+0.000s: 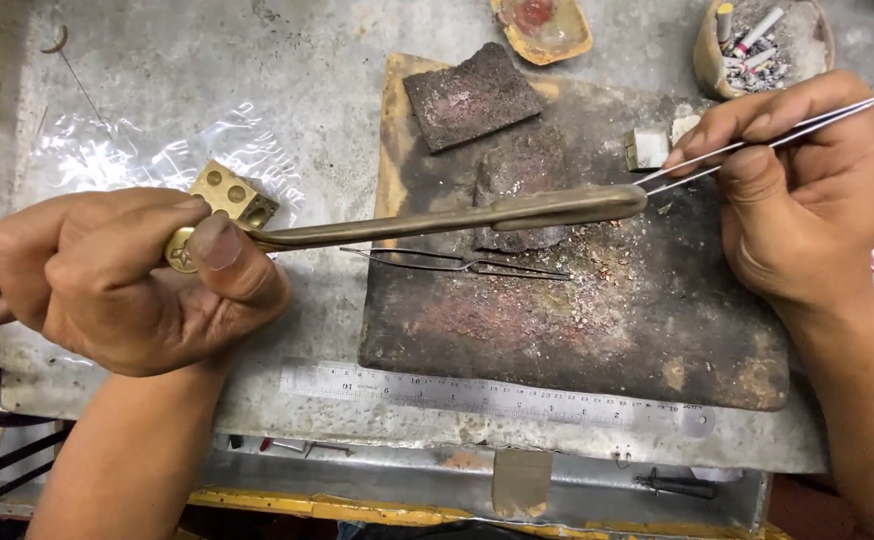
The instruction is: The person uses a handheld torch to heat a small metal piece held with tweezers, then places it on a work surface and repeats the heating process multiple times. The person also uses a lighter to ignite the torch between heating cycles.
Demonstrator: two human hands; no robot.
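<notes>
Overhead, the left hand (122, 275) grips a long brass torch (437, 222); the right hand (802, 195) pinches thin steel tweezers (757, 140) at its tip above a scorched soldering board (577, 320). A slip could burn fingers.

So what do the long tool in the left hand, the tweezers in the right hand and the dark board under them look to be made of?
The long tool in the left hand looks like brass: dull yellow-brown, tarnished, metallic sheen. The tweezers in the right hand seem steel: thin, silvery, bright glints. The dark board may be charred board or fire brick: blackened, crusty, rust-coloured patches, pale tan edge; hard to say which.
</notes>
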